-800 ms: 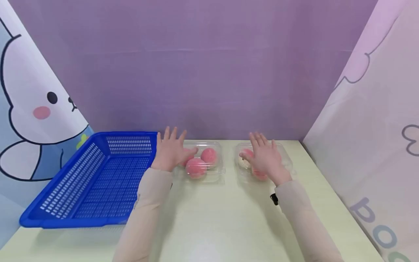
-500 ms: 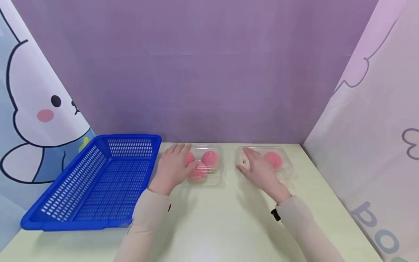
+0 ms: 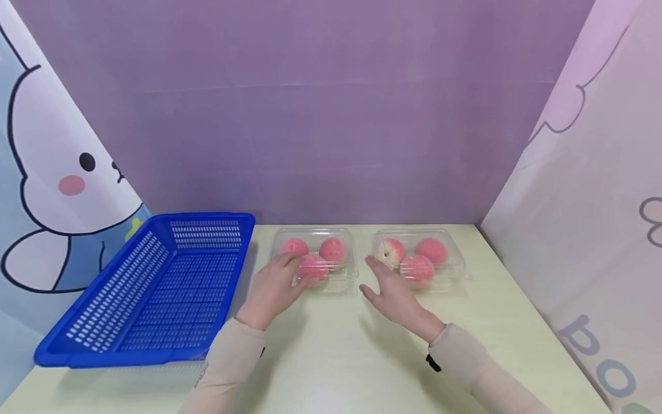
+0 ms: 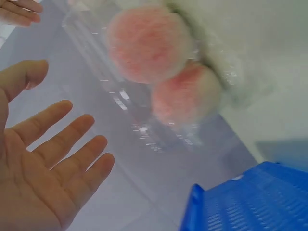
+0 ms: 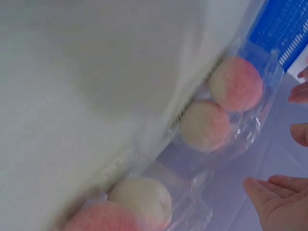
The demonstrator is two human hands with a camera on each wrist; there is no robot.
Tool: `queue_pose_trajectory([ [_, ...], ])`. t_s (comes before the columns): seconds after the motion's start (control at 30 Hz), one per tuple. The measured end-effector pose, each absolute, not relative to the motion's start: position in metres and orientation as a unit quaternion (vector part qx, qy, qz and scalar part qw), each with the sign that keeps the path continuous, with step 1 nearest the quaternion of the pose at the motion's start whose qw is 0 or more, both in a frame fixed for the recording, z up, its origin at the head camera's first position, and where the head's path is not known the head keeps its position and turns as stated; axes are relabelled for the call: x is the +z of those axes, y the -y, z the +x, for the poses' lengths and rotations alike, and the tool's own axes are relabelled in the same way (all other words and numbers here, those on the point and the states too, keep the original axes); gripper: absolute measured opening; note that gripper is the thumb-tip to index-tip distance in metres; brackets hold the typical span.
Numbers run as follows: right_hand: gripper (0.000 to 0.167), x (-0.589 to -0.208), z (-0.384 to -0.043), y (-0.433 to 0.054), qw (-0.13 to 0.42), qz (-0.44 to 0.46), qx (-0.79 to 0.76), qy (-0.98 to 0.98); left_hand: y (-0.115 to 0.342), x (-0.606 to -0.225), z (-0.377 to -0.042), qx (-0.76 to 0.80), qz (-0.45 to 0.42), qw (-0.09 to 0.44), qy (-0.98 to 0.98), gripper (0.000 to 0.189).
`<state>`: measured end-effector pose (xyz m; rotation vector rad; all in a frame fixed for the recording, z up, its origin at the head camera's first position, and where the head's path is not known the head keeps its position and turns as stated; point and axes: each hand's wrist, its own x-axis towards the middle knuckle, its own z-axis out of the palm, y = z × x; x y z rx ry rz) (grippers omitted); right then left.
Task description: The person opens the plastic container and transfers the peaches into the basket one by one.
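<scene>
Two clear plastic clamshell boxes sit side by side near the table's back edge, each with three pink peaches. My left hand (image 3: 274, 290) is at the front left corner of the left box (image 3: 341, 280), thumb overlapping its front peach (image 3: 313, 270) in the head view. Its fingers spread straight in the left wrist view, with nothing in the palm (image 4: 43, 187). My right hand (image 3: 395, 296) hovers before the front left corner of the right box (image 3: 455, 270), fingers loosely extended and holding nothing. A pale peach (image 3: 389, 252) there shows its dark stem pit.
A large blue plastic basket (image 3: 245, 236) with slotted walls stands on the left of the pale table (image 3: 331, 356). Behind the table hangs a purple cloth (image 3: 331, 115), and printed panels flank both sides.
Both hands come down and back toward the front of the boxes. The right hand also shifts left, uncovering the right box's peaches. The boxes stay put.
</scene>
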<state>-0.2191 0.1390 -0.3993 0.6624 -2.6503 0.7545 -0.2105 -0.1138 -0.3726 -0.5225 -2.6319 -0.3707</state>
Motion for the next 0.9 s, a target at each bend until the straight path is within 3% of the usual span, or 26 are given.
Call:
queue_pose_trajectory([
  [0.57,0.088,-0.419,-0.237,-0.114,0.028,0.178,0.361,0.915,0.125,-0.394,-0.237,-0.098,-0.145,0.144,0.974,0.060],
  [0.9,0.092,-0.430,-0.256,-0.098,0.012,0.156,0.382,0.911,0.126,-0.394,-0.248,-0.111,-0.123,0.072,0.984,0.067],
])
